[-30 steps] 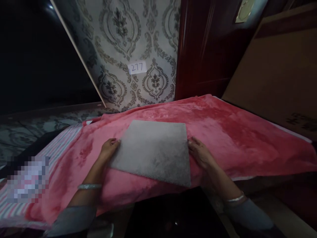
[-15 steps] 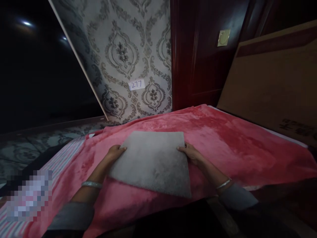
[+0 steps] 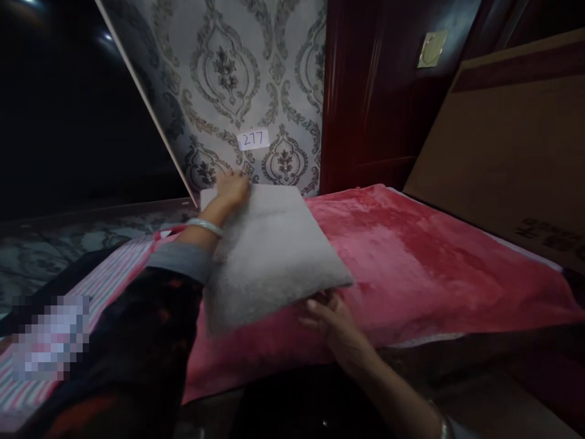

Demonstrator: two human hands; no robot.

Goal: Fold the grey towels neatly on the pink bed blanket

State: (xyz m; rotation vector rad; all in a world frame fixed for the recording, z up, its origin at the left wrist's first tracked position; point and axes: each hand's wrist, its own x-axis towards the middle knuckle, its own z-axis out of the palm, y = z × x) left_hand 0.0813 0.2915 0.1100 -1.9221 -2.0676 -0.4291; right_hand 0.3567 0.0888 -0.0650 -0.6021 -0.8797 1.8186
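Note:
A flat, square grey plush mat (image 3: 274, 250) is tilted above a pink blanket (image 3: 384, 262). My left hand (image 3: 233, 188) reaches across to its far edge and is closed over that edge, the fingertips partly hidden behind it. My right hand (image 3: 333, 320) is just below the mat's near right corner, thumb and fingers apart; some fingertips are blurred, and it appears not to grip the mat. A pale bangle (image 3: 204, 227) circles my left wrist.
A large dark screen (image 3: 82, 116) stands at the left, before patterned wallpaper (image 3: 228, 79) bearing a label marked 277 (image 3: 253, 139). A big cardboard box (image 3: 512, 140) leans at the right beside a dark red wooden panel (image 3: 370, 91). Striped cloth (image 3: 109, 277) lies at the left.
Both hands held the mat's left and right edges before. The mat has turned and risen away from me; my left hand is now on its far edge, while the right has come off and dropped nearer.

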